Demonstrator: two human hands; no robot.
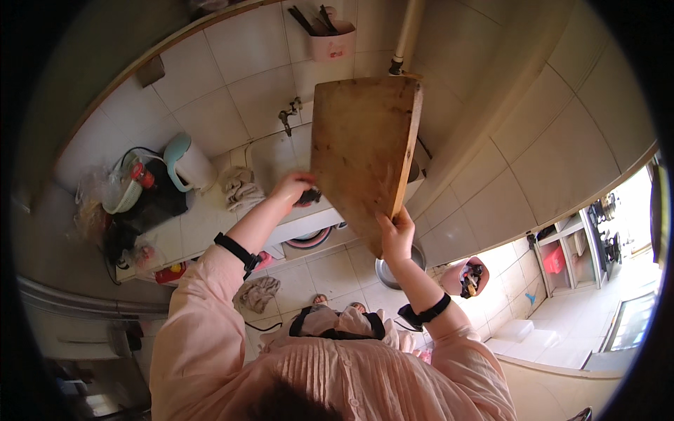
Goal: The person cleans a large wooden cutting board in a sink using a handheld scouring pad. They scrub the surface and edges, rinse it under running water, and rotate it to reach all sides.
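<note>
A thick wooden cutting board is held tilted up above the sink, its broad stained face towards me. My right hand grips the board's lower right edge. At the left edge of the board is my left hand, closed around a small dark pad or cloth whose exact kind I cannot tell. Behind the sink, a metal tap comes out of the tiled wall; a thin stream seems to fall from it. The board hides the right part of the sink.
On the counter to the left are a crumpled cloth, an electric kettle and a green basket. A pink utensil holder hangs on the wall. Below stand a metal basin and a pink waste bin; a rag lies on the floor.
</note>
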